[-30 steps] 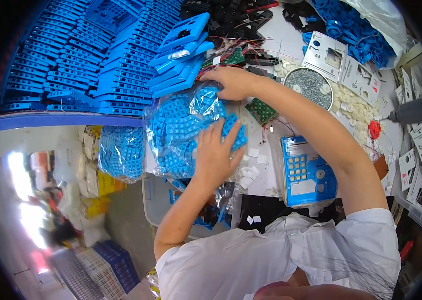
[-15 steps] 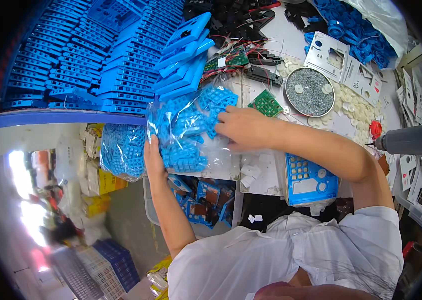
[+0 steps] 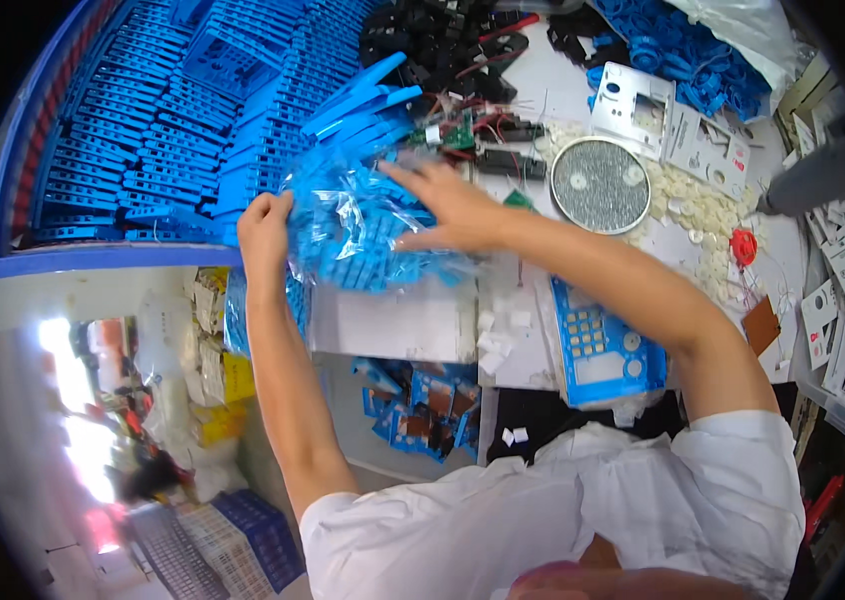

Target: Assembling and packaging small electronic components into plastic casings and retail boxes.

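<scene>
A clear plastic bag [image 3: 348,225] full of blue grid-like plastic pieces lies on the worktop against the blue crate, partly smeared by motion. At its left side my left hand [image 3: 265,228] is closed, its fingers pinching the bag's edge. My right hand [image 3: 458,210] rests against the bag's right side, thumb and fingers spread apart, fingertips blurred. Below my right forearm lies a blue panel [image 3: 608,350] with pale square keys. A green circuit board [image 3: 519,201] is mostly hidden behind my right hand.
A blue crate [image 3: 113,258] of stacked blue casings stands at the left. Beyond my right arm is a round dish [image 3: 601,185] of small metal parts. An electric screwdriver [image 3: 823,182] juts in from the right. A bin [image 3: 353,440] of blue parts sits below the worktop edge.
The bag has shifted up and left, baring white worktop in front of it. My left hand moved up and left with its edge; my right hand spread its fingers and moved slightly up.
</scene>
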A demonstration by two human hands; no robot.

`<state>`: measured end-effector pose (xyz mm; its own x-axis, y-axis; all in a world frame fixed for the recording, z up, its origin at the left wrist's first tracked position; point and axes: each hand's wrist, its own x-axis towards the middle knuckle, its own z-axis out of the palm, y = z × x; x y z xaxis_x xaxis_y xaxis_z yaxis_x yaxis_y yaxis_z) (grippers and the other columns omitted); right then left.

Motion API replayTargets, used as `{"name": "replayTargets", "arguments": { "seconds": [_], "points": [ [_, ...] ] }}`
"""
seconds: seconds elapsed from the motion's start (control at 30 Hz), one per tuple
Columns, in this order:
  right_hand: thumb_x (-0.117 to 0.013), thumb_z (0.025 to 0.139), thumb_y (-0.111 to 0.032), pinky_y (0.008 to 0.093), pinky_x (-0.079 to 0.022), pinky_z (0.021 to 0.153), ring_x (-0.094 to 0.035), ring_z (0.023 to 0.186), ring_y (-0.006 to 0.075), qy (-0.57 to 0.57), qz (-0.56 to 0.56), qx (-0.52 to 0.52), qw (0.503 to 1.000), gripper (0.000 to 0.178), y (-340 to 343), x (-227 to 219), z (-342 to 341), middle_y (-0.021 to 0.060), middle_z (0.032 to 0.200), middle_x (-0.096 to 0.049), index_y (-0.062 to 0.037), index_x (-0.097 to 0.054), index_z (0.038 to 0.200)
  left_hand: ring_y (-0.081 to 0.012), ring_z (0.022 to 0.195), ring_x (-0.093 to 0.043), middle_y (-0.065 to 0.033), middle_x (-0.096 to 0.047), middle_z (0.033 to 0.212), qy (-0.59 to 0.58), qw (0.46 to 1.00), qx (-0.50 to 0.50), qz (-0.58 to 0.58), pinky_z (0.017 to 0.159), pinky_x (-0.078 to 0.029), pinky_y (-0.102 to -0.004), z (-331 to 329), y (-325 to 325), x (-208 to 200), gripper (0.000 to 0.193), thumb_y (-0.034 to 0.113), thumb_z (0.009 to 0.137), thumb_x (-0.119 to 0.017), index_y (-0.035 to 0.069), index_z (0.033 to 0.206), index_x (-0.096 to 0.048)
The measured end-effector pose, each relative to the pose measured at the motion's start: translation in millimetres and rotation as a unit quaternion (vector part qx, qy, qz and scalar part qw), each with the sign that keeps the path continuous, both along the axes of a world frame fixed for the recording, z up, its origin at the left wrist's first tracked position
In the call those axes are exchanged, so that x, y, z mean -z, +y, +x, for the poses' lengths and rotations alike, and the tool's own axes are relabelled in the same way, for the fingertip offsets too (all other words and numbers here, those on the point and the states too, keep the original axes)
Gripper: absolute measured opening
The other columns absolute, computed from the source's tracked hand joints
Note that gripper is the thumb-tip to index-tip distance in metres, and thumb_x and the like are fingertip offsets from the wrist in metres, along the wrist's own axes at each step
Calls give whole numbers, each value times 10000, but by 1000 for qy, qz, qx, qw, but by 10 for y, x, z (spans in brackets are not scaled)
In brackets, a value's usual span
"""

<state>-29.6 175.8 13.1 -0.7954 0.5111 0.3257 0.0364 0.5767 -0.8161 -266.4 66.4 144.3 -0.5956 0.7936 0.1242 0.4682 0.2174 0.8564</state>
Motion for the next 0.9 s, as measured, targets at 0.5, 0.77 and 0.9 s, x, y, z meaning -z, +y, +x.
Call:
{"name": "replayTargets", "arguments": {
  "seconds": [0.5, 0.77, 0.9],
  "points": [
    [-890, 587, -612, 605, -311, 1157, -302, 1421, 547, -52, 106, -14, 993, 1104, -84, -132, -77, 251, 1623, -248, -292, -417, 1532, -45, 553, -368, 67, -411, 626, -129, 983, -39, 125, 502, -286, -242, 170, 190, -13, 387, 119, 948, -676, 155, 641, -442],
    [-891, 641, -372, 573, -460, 996, -480, 1303, 436, -137, 260, -87, 952, 645, -72, -173, -179, 167, 1576, -348, -223, -636, 1214, -58, 616, -431, 48, -469, 703, -92, 973, -71, 198, 530, -347, -245, -436, -116, -34, 315, 122, 940, -669, 121, 680, -491],
    [-869, 664, -263, 494, -504, 903, -565, 1206, 338, -72, 325, -115, 936, 494, 222, -69, 115, 110, 1520, -432, -200, -673, 1113, -189, 695, -559, -53, -588, 780, 264, 950, -145, -79, 639, -447, -335, -719, -609, 100, 213, 237, 933, -684, 66, 824, -619]
  ]
}}
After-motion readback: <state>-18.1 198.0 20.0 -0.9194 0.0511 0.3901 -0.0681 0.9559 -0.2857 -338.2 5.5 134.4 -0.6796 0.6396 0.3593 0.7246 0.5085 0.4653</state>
